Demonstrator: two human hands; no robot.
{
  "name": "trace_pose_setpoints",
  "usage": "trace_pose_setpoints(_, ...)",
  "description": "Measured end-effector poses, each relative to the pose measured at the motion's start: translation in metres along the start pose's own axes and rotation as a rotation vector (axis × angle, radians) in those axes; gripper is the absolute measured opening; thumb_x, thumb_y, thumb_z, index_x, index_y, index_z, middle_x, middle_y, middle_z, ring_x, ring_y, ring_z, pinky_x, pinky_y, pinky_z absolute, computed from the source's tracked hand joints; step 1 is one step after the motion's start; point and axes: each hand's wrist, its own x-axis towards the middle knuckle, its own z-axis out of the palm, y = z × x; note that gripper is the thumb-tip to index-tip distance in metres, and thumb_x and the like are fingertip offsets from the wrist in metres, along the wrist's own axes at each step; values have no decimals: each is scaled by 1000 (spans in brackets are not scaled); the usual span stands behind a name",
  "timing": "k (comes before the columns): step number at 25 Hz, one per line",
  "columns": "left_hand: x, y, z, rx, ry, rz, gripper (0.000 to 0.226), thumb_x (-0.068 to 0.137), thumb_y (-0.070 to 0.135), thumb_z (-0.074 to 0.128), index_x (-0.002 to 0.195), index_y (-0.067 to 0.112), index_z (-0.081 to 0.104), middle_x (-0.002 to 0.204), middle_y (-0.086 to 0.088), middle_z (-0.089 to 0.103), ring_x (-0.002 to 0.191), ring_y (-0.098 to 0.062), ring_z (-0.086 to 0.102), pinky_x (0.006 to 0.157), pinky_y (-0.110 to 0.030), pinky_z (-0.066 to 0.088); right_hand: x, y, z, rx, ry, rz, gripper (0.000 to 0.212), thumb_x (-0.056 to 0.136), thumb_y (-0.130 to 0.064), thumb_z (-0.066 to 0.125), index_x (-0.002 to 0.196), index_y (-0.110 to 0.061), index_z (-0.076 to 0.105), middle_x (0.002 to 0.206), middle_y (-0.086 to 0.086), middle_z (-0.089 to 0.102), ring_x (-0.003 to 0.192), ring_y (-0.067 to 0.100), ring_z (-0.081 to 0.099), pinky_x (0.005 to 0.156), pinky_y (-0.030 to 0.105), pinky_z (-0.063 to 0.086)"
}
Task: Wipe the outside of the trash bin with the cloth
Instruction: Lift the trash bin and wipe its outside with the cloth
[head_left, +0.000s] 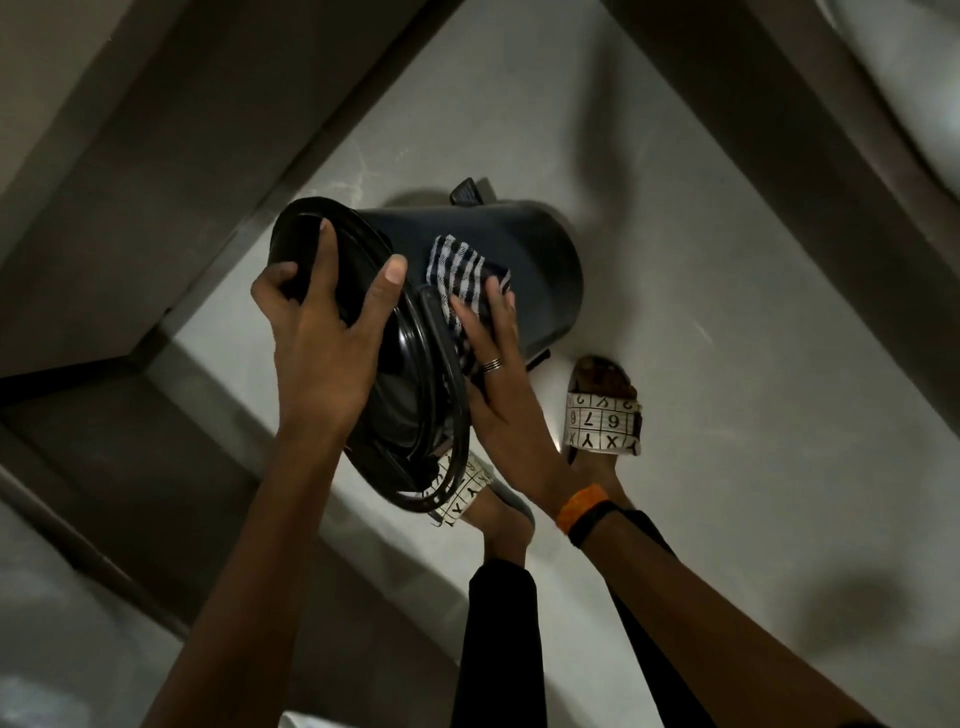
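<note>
A dark round trash bin (540, 244) stands on the floor, tilted toward me, with its black lid (415, 395) facing the camera. My left hand (327, 338) grips the lid's upper rim, fingers spread over it. My right hand (493, 364) presses a black-and-white checked cloth (462, 275) flat against the bin's side wall, just below the rim. The bin's foot pedal (467, 191) sticks out on the far side. Part of the cloth is hidden under my palm.
My two feet in white patterned sandals (605, 423) stand close beside the bin on a pale tiled floor (727, 312). Dark walls or cabinet edges (156, 182) close in at the left, and another dark band (805, 130) runs at the upper right.
</note>
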Motion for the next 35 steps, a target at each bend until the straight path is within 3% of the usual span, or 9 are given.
trace_pose_setpoints(6, -15, 2, 7, 171, -212, -4, 132, 63, 66, 82, 152, 53, -15, 164, -16, -28, 154, -45, 4, 118, -65, 24, 17, -5, 13, 26, 110, -11, 51, 107, -29, 38, 157, -22, 32, 174, 9, 3, 163, 28, -7, 127, 68, 17)
trace_pose_setpoints(11, -16, -10, -3, 53, -128, -80, 114, 60, 62, 66, 146, 64, -8, 170, -8, -8, 145, -43, 36, 114, -59, 38, 46, 25, -5, -61, 97, -63, 54, 102, -27, 42, 154, -19, 38, 173, 14, 12, 162, 34, 5, 128, 63, 21)
trace_pose_setpoints(15, -18, -12, -2, 59, -79, -65, 104, 70, 56, 66, 147, 66, -3, 169, -6, 5, 140, -41, 43, 113, -58, 39, 73, 70, -45, 75, 301, 339, 63, 97, -29, 38, 159, -25, 29, 175, 3, 8, 162, 25, 9, 128, 61, 24)
trace_pose_setpoints(19, 0, -1, -4, 43, -62, -80, 100, 66, 64, 63, 143, 69, -2, 165, -12, 18, 133, -42, 50, 106, -60, 46, 16, 25, -14, 94, 48, 115, 58, 99, -11, 47, 151, -35, 37, 174, -8, -4, 163, 24, -6, 127, 60, 23)
trace_pose_setpoints(22, 17, -5, -17, 7, -57, -106, 97, 65, 67, 63, 142, 70, 4, 158, -5, 38, 122, -32, 61, 101, -54, 52, -13, 9, 13, 116, -40, -127, 52, 100, 2, 54, 143, -26, 49, 172, -13, 1, 163, 20, -9, 131, 48, 19)
trace_pose_setpoints(25, 23, -7, -20, -117, 24, -87, 89, 73, 51, 74, 147, 60, 24, 136, 10, 49, 104, -7, 64, 92, -40, 58, 39, 45, 1, 172, 239, 86, 56, 93, -8, 45, 146, -26, 42, 174, -1, 2, 160, 17, 12, 118, 19, 40)
trace_pose_setpoints(27, 24, -4, -18, -197, 120, -88, 74, 78, 40, 77, 142, 46, 40, 127, 9, 40, 100, 3, 53, 90, -33, 58, 83, 79, -19, 337, 420, 375, 66, 92, -25, 40, 157, -22, 31, 174, 6, 9, 156, 18, 25, 124, 35, 38)
trace_pose_setpoints(30, 19, -5, -16, -329, 115, -141, 80, 64, 53, 81, 134, 43, 44, 140, 3, 41, 118, -17, 58, 90, -48, 60, 109, 88, -33, 370, 445, 530, 72, 90, -37, 41, 160, -23, 26, 171, 6, 20, 156, 30, 26, 128, 58, 27)
trace_pose_setpoints(35, 14, -2, -10, -317, 13, -191, 114, 52, 55, 83, 150, 48, 26, 149, 6, 48, 121, -21, 63, 94, -51, 57, 29, -7, 4, 321, 281, 252, 57, 101, -12, 40, 155, -30, 32, 175, 0, -1, 148, 1, 20, 93, -7, 36)
